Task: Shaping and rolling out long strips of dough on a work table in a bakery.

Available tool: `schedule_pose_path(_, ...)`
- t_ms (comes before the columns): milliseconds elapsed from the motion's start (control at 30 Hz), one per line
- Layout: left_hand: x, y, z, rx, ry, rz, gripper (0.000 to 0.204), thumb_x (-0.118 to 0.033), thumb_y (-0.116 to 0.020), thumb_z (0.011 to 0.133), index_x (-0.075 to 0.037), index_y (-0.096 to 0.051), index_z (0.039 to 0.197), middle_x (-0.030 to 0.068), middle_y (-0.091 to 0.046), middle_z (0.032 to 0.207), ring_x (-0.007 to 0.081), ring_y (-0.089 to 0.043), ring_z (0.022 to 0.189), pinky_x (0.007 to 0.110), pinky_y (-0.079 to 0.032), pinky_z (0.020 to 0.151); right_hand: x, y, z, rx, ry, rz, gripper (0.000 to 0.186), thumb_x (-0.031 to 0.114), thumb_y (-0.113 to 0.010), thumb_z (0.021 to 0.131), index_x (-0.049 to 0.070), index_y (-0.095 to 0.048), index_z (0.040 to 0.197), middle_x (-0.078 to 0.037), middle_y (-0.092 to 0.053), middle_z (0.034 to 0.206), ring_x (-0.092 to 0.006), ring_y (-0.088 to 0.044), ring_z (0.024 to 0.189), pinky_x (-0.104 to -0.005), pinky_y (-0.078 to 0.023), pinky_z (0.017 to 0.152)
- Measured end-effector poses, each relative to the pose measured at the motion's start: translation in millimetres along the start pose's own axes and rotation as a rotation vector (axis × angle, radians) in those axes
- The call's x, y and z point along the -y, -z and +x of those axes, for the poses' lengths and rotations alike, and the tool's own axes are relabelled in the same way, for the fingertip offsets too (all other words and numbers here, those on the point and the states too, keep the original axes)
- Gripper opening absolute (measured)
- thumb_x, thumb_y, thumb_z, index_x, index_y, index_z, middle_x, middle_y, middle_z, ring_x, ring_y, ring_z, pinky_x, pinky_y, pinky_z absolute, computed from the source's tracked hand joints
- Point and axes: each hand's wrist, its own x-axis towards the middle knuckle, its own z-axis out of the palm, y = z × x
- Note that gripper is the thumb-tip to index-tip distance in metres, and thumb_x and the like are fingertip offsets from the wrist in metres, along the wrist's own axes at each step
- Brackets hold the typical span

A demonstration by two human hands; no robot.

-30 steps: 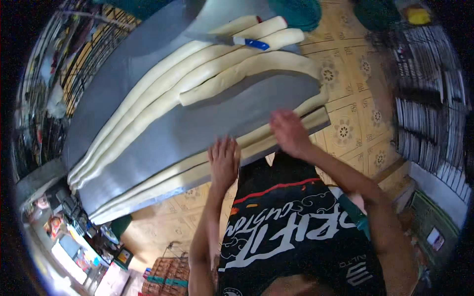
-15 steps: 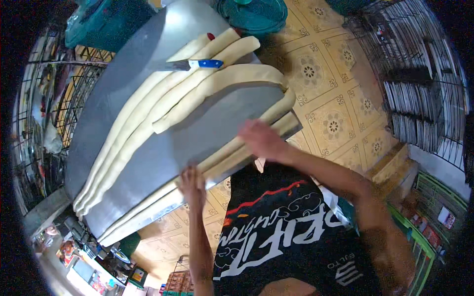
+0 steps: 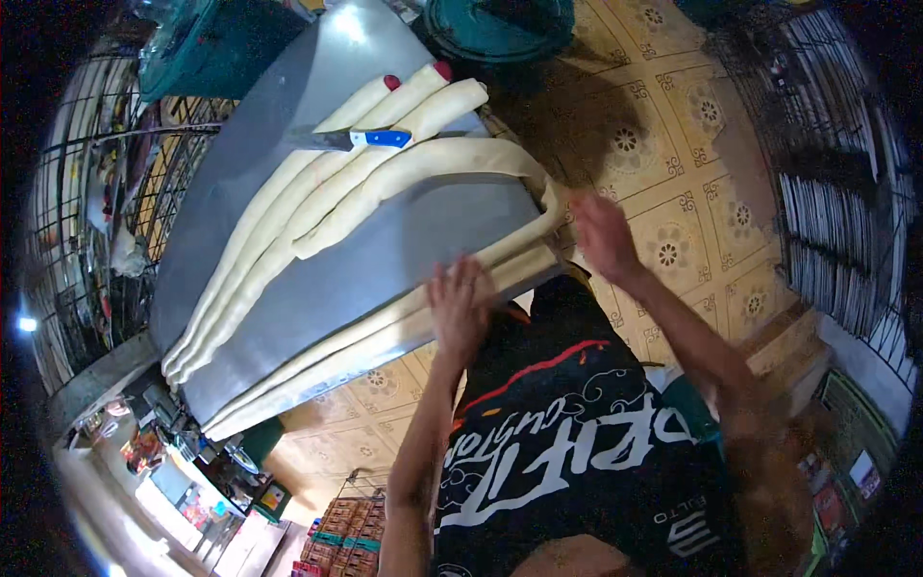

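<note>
Several long pale dough ropes (image 3: 317,207) lie side by side along a steel table (image 3: 385,264). Two more dough ropes (image 3: 327,361) run along the table's near edge. My left hand (image 3: 460,306) presses flat on these near ropes, fingers spread. My right hand (image 3: 604,236) hovers open by the right end of the near ropes, at the table's corner, holding nothing. A knife with a blue handle (image 3: 361,138) rests across the far ropes.
A teal round tub (image 3: 500,24) stands on the patterned tile floor (image 3: 663,163) beyond the table. Wire racks (image 3: 827,192) line the right side, and a wire shelf (image 3: 87,212) stands at the left. A dark teal bin (image 3: 207,53) sits at the table's far end.
The view has swung, so the table sits more upright in frame. My right hand has lifted off the near ropes and moved right, past the corner. My left hand stays pressed on them.
</note>
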Motion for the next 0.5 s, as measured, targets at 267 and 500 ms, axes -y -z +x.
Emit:
schedule_pose_path(267, -11, -4, 99, -0.182, 0.181, 0.190, 0.073, -0.047, -0.049, 0.108, -0.012, -0.030, 0.170, 0.0191, -0.029, 0.175, 0.0561, -0.033, 0.152, 0.075, -0.024, 0.119, 55, -70, 68, -0.020, 0.250, -0.069, 0.054, 0.034, -0.068, 0.095, -0.001, -0.062, 0.136, -0.021, -0.059, 0.148, -0.0379, -0.054, 0.137, -0.0521, -0.044, 0.111)
schedule_pose_path(500, 81, 54, -47, 0.391, 0.224, 0.106, 0.074, -0.042, -0.055, 0.106, -0.023, -0.027, 0.172, 0.0045, -0.016, 0.182, 0.0375, -0.010, 0.167, 0.073, -0.016, 0.125, 52, -26, -3, 0.213, 0.031, 0.058, 0.055, 0.003, -0.063, 0.091, 0.001, -0.060, 0.145, -0.021, -0.059, 0.149, -0.0390, -0.056, 0.135, -0.0476, -0.046, 0.111)
